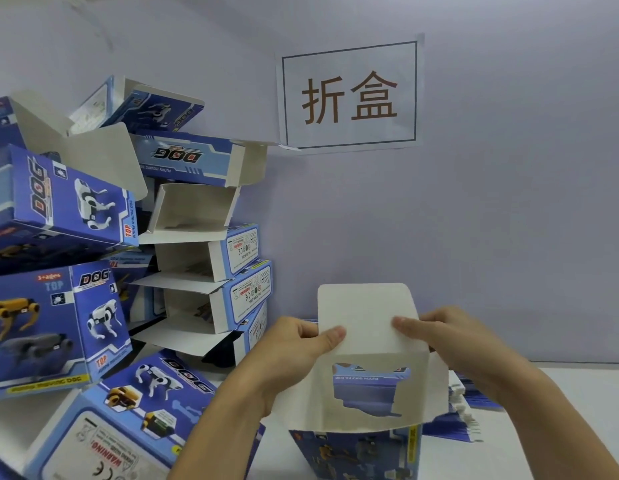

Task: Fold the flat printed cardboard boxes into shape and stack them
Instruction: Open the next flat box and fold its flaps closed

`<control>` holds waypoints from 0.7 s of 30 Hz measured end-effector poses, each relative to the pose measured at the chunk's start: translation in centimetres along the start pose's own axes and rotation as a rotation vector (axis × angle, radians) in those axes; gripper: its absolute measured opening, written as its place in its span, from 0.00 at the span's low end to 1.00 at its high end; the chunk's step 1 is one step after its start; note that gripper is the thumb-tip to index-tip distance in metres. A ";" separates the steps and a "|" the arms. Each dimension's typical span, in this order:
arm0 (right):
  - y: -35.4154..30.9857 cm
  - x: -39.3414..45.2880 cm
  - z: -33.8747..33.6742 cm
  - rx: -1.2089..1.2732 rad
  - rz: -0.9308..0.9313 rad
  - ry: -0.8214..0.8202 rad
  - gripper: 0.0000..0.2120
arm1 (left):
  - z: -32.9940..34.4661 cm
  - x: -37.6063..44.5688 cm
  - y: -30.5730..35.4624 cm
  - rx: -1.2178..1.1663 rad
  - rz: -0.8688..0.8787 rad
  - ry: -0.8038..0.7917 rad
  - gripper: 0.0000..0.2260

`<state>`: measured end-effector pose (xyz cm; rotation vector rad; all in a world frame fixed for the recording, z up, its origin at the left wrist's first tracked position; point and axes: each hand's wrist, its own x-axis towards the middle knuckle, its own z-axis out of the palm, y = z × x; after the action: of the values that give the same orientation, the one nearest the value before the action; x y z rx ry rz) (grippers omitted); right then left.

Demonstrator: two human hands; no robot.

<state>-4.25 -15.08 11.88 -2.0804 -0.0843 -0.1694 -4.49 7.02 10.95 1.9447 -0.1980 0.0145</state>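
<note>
Half-formed blue printed box [361, 448] upright on worktop [560, 420], white inside, cut-out window, top flap [365, 317] raised. Left hand [294, 344] and right hand [443, 336] pinch flap's sides. Folded boxes [104, 258] piled left.

The pile of folded boxes [104, 258] fills the worktop's left side up the wall [509, 220]. A stack of flat boxes [464, 403] lies along the back edge at right. Bare worktop [578, 393] shows only toward the right edge.
</note>
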 end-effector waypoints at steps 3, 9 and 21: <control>0.1 0.1 -0.1 0.085 0.075 -0.095 0.13 | -0.7 -0.1 0.3 -0.040 -0.084 -0.075 0.16; 0.1 0.0 -0.1 0.163 0.132 -0.146 0.12 | -0.9 0.1 0.0 -0.077 -0.108 -0.123 0.13; -0.6 0.0 -0.1 0.512 -0.321 0.020 0.08 | -0.1 -0.4 1.0 -0.264 0.383 0.056 0.08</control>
<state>-4.33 -14.84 12.44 -1.5432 -0.4084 -0.3266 -5.03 6.76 11.89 1.6181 -0.5073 0.2816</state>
